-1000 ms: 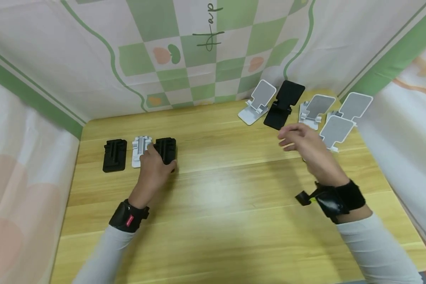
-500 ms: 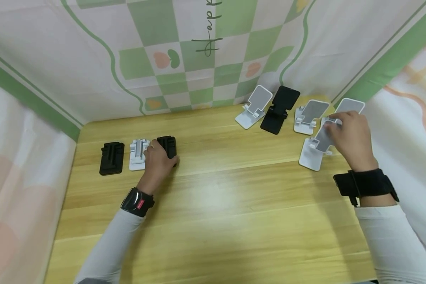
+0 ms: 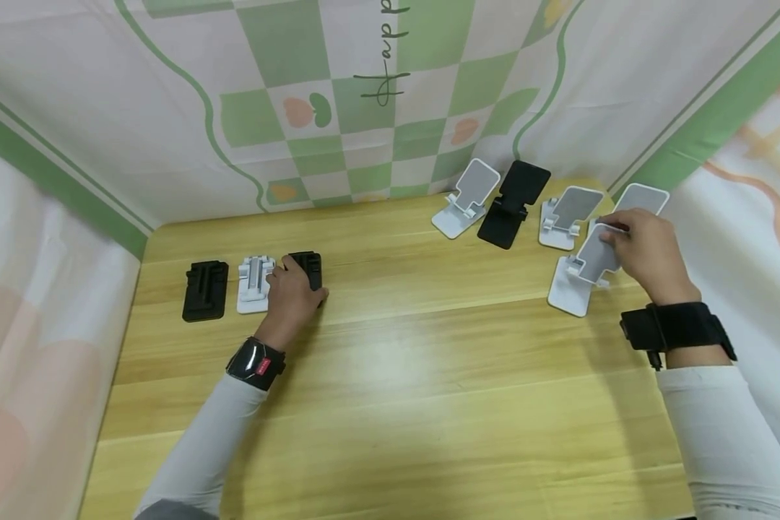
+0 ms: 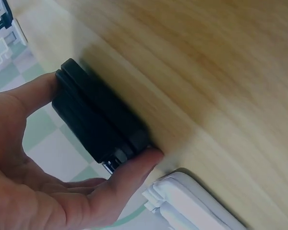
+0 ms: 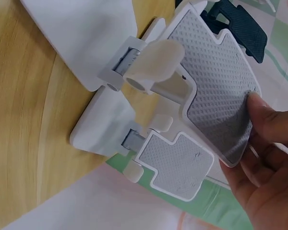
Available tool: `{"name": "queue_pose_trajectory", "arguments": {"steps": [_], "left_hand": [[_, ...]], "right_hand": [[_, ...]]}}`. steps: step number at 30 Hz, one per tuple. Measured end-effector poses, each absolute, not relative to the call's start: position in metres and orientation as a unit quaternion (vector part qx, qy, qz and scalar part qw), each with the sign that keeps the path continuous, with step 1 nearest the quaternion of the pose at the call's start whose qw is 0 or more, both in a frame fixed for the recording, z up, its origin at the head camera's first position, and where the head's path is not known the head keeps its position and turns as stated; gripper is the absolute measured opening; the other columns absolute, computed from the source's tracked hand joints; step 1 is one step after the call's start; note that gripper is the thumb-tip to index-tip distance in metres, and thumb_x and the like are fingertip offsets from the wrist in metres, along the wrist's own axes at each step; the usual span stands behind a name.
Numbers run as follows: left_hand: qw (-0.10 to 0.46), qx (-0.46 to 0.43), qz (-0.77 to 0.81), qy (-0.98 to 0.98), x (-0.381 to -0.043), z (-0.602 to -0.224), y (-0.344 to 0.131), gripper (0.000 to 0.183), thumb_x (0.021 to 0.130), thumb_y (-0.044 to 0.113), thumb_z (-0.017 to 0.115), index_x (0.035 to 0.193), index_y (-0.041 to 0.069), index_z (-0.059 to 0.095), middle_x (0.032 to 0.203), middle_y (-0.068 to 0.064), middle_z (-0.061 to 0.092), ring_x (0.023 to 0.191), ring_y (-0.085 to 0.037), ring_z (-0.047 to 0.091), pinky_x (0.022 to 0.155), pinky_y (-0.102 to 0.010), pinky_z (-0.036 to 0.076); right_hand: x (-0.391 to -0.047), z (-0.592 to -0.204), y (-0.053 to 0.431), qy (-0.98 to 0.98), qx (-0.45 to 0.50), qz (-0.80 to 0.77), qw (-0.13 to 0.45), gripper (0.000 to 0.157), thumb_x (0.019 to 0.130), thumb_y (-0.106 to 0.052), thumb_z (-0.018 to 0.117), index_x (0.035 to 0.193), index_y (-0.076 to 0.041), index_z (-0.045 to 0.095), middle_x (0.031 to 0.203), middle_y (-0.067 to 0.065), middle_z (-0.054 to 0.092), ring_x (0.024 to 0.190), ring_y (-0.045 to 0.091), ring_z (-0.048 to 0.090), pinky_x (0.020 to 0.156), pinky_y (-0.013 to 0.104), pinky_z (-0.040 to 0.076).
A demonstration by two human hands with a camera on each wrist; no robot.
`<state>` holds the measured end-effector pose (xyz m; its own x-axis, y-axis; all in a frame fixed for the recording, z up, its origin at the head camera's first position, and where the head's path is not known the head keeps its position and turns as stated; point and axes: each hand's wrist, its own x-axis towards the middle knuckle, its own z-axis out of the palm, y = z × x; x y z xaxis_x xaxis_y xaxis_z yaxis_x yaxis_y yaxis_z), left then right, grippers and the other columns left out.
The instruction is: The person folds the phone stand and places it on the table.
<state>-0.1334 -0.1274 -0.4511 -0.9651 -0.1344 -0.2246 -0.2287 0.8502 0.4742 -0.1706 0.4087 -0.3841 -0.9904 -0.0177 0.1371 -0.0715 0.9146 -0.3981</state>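
At the left of the table my left hand (image 3: 292,296) grips a folded black phone stand (image 3: 312,269). Thumb and fingers span its two ends in the left wrist view, where the black stand (image 4: 98,110) shows edge-on, close over the wood. On the right, an unfolded white phone stand (image 3: 568,290) is nearest the front of its group. My right hand (image 3: 653,253) pinches the far edge of its tilted upper plate. The right wrist view shows the thumb on that plate's grey textured pad (image 5: 216,81) and the fingers behind it.
Left of my left hand lie a folded white stand (image 3: 253,285) and a folded black one (image 3: 205,290). Several unfolded stands, including a black one (image 3: 513,202) and a white one (image 3: 568,217), stand along the back right. A printed curtain (image 3: 364,166) borders the table (image 3: 396,404).
My right hand has moved right from above the table and taken hold of the front white phone stand's upper plate. My left hand has stayed on the folded black phone stand.
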Motion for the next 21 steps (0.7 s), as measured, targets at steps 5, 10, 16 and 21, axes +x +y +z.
{"name": "queue_pose_trajectory", "arguments": {"steps": [5,10,16,21], "left_hand": [[0.108,-0.101,0.238,0.960,-0.136,-0.452,-0.125,0.090,0.093,0.029,0.075,0.147,-0.018,0.020,0.135,-0.046,0.039,0.129,-0.058,0.042,0.090,-0.060,0.056],[0.115,-0.108,0.223,0.962,-0.135,-0.453,-0.122,0.091,0.093,0.033,0.076,0.146,-0.017,0.022,0.136,-0.044,0.040,0.129,-0.056,0.044,0.089,-0.059,0.056],[0.126,-0.103,0.201,0.966,-0.131,-0.450,-0.122,0.097,0.094,0.040,0.074,0.150,-0.018,0.020,0.141,-0.046,0.038,0.134,-0.057,0.040,0.094,-0.060,0.054],[0.106,-0.072,0.148,0.981,-0.124,-0.441,-0.120,0.093,0.099,0.049,0.064,0.149,-0.020,0.026,0.142,-0.046,0.042,0.134,-0.058,0.040,0.101,-0.063,0.048]], "right_hand": [[-0.176,-0.384,0.412,-0.976,0.028,0.205,0.075,0.022,0.099,-0.002,0.065,0.114,0.012,0.070,0.111,0.038,0.066,0.094,0.054,0.064,0.056,0.027,0.051],[-0.178,-0.383,0.414,-0.971,0.032,0.220,0.089,0.020,0.097,-0.002,0.068,0.109,0.013,0.072,0.107,0.039,0.068,0.087,0.053,0.066,0.052,0.002,0.029],[-0.172,-0.374,0.408,-0.966,0.050,0.229,0.106,0.014,0.094,0.001,0.070,0.103,0.011,0.076,0.103,0.034,0.071,0.080,0.031,0.063,0.055,-0.001,0.029],[-0.164,-0.361,0.390,-0.961,0.079,0.222,0.142,0.012,0.093,0.004,0.069,0.100,0.010,0.076,0.098,0.031,0.072,0.079,0.033,0.060,0.059,0.000,0.028]]}}
